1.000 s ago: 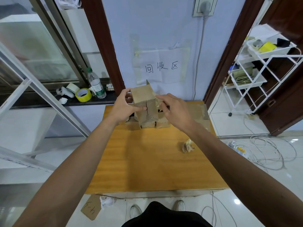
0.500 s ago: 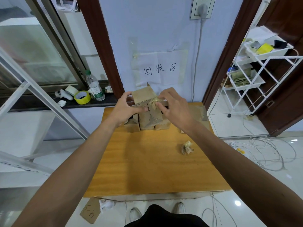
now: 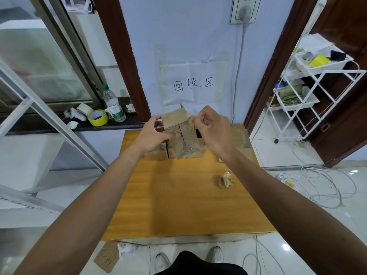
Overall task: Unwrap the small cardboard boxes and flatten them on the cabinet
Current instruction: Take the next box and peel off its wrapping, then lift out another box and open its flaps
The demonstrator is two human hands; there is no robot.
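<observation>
Pinching the tape strip (image 3: 191,122) with my right hand (image 3: 210,126) at the upper right of the box (image 3: 186,141); my left hand (image 3: 156,135) is gripping its left side.
Box is standing upright over the far end of the cabinet (image 3: 178,195); I am judging the pull must go rightward.

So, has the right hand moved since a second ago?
Yes. The right hand has risen, away from the tape wad on the cabinet and toward the wall sign, pinching a tape strip at the box top.

The paper sheet (image 3: 193,84) taped to the wall reads "回收区".
</observation>
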